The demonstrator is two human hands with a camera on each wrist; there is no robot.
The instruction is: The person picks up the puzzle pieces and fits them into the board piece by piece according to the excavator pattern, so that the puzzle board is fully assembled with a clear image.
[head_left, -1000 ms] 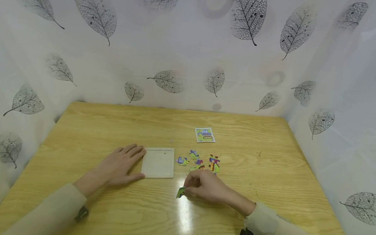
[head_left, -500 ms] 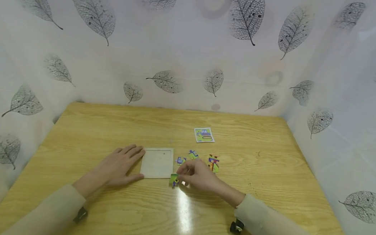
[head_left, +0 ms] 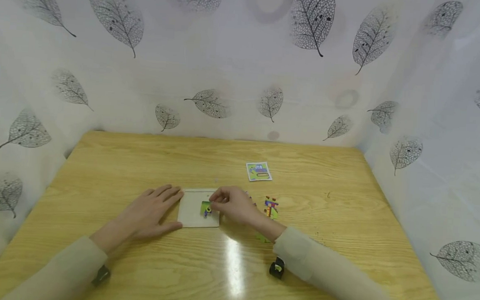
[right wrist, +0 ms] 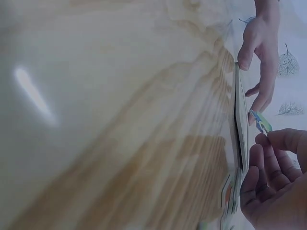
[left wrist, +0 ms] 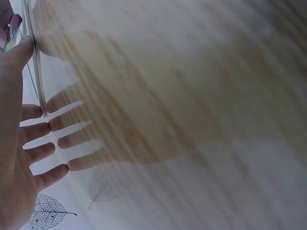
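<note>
My right hand (head_left: 236,206) pinches a green puzzle piece (head_left: 205,209) with a purple and yellow print over the right part of a pale square puzzle tray (head_left: 190,218). In the right wrist view the puzzle piece (right wrist: 261,122) sits between thumb and forefinger, tilted above the tray (right wrist: 241,115). My left hand (head_left: 145,212) rests at the tray's left edge, its fingers spread and fairly straight. The left wrist view shows the left hand (left wrist: 19,158) with thumb and a fingertip touching the tray's edge.
Loose puzzle pieces (head_left: 271,207) lie right of the tray, several of them partly hidden by my right hand and forearm. Behind them is a square picture card (head_left: 259,171) of a digger. The wooden table (head_left: 140,162) meets a leaf-printed curtain (head_left: 228,66) at the back.
My right hand has moved left and away from me, carrying the green puzzle piece from the table in front of the loose pieces to over the tray. The left hand has stayed put.
</note>
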